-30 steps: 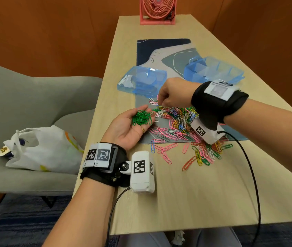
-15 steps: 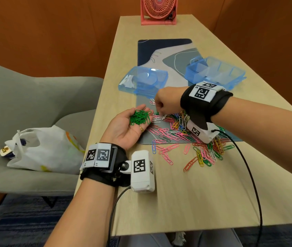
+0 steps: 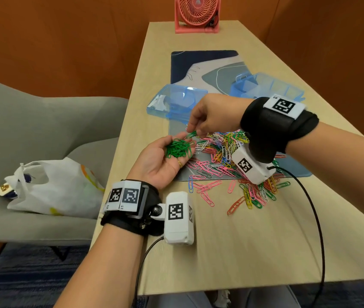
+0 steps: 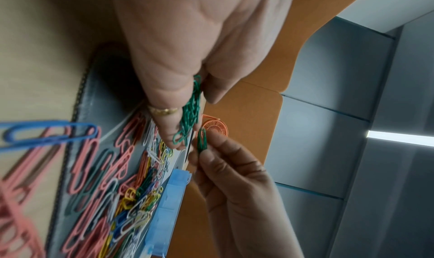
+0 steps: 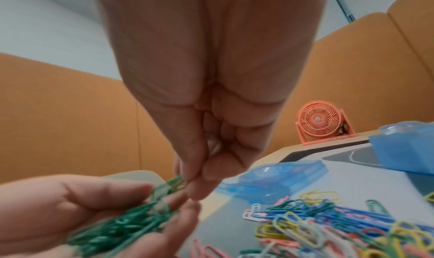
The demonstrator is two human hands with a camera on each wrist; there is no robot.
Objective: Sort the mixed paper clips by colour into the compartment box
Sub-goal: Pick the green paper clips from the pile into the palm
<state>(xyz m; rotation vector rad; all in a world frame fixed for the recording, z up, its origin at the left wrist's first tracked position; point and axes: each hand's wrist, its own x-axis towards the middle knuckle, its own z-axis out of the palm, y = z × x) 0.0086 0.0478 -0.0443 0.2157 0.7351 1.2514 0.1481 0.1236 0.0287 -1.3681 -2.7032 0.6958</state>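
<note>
My left hand [image 3: 161, 161] lies palm up at the mat's left edge, cupping a heap of green paper clips [image 3: 178, 148] on its relaxed fingers. My right hand [image 3: 195, 130] hovers just above the left fingertips and pinches a single green clip [image 3: 191, 134] between thumb and forefinger; the left wrist view shows that clip [image 4: 202, 139] upright beside the green heap [image 4: 191, 111]. The mixed pile of coloured clips [image 3: 227, 156] spreads over the mat and the table to the right. The blue compartment box [image 3: 267, 87] stands open at the back right, its compartments partly hidden by my wrist.
A second clear blue box part [image 3: 176, 102] lies behind my hands on the patterned mat [image 3: 203, 63]. A pink fan [image 3: 196, 13] stands at the table's far end. A grey chair holds a white bag [image 3: 49, 187] on the left. A black cable [image 3: 314, 218] trails off the right wrist.
My right hand has lifted off the mixed pile with one green clip and moved left over the left hand's fingertips. The left hand has stayed in place.
</note>
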